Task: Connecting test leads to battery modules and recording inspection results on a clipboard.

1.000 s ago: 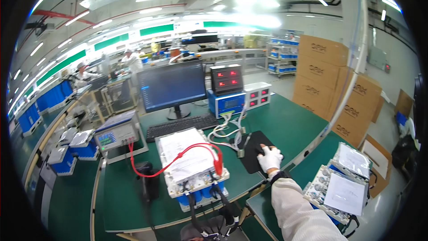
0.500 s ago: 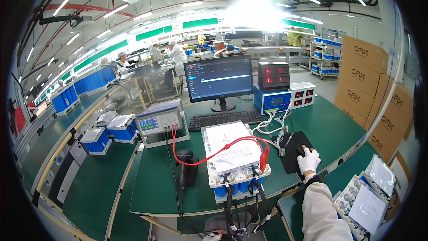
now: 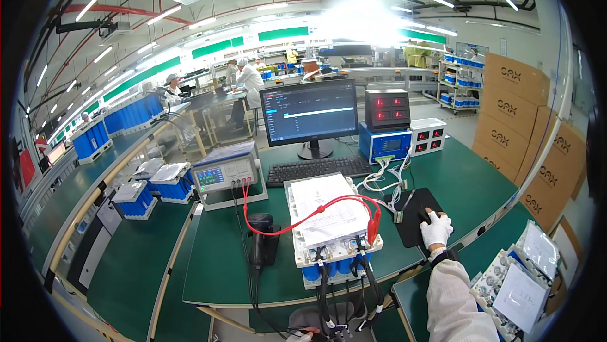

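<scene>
My right hand [image 3: 436, 229], in a white glove with bare fingertips, rests over a dark computer mouse [image 3: 428, 217] on a black mouse pad [image 3: 408, 228]. Only part of my left hand [image 3: 306, 334] shows at the lower edge, fingers curled beside black cables [image 3: 324, 304]; what it grips is hidden. Between my arms stands a battery pack [image 3: 310, 272] with blue cells and a white frame. Printed sheets [image 3: 324, 206] lie on its top. A red test lead [image 3: 297, 223] runs across it from a bench meter [image 3: 224, 174], and black cables hang from its front.
Behind the pack are a keyboard [image 3: 316, 170], a lit monitor [image 3: 310, 114] and stacked test boxes [image 3: 387, 143]. A handheld scanner [image 3: 260, 241] sits left of the pack. More battery packs [image 3: 134, 199] stand left, others [image 3: 499, 279] right. Cardboard boxes [image 3: 512, 114] are stacked at right.
The view has shifted very slightly. My right hand stays on the mouse, and my left hand remains low by the cables. Background workers have moved a little.
</scene>
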The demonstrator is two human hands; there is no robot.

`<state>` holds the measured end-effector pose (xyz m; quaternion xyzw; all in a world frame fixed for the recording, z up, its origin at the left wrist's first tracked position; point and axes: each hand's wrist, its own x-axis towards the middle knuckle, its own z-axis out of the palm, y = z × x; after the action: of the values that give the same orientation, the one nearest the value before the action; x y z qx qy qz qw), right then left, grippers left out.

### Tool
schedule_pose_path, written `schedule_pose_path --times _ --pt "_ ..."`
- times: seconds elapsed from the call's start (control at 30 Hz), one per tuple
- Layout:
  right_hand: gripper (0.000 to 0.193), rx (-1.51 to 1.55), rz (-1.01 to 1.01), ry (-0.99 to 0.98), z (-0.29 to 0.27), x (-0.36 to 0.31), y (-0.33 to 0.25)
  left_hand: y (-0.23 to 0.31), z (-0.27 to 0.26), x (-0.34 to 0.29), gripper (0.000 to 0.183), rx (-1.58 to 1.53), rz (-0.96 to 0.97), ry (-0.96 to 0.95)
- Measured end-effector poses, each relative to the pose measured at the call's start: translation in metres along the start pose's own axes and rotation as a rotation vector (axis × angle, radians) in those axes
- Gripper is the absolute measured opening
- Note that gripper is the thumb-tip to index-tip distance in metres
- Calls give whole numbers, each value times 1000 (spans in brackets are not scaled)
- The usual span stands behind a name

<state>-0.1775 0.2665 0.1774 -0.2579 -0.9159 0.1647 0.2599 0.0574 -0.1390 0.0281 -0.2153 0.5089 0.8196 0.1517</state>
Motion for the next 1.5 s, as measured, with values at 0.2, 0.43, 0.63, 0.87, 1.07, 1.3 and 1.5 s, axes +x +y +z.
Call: schedule_pose_path --times 0.2,0.43,0.63,0.87,1.07,1.3,1.5 --pt "40 -3 -14 5 -4 -2 -3 -1 -1 -1 18 16 -12 18" --pt "39 16 -10 0 -7 -3 -5 0 0 -1 20 5 -12 14" --pt "39 14 0 -7 -8 -2 -7 -1 0 -2 19 -12 -7 50" --pt "45 30 6 66 3 -2 -2 -1 0 -2 19 -11 3 17" --pt "39 472 2 359 12 -21 3 0 1 -2 17 -2 26 11" --pt "22 1456 270 -220 -37 -200 -22 8 15 -17 15 77 141 25" --pt "26 1389 505 -1098 -51 -296 -19 23 29 -39 20 218 152 64"
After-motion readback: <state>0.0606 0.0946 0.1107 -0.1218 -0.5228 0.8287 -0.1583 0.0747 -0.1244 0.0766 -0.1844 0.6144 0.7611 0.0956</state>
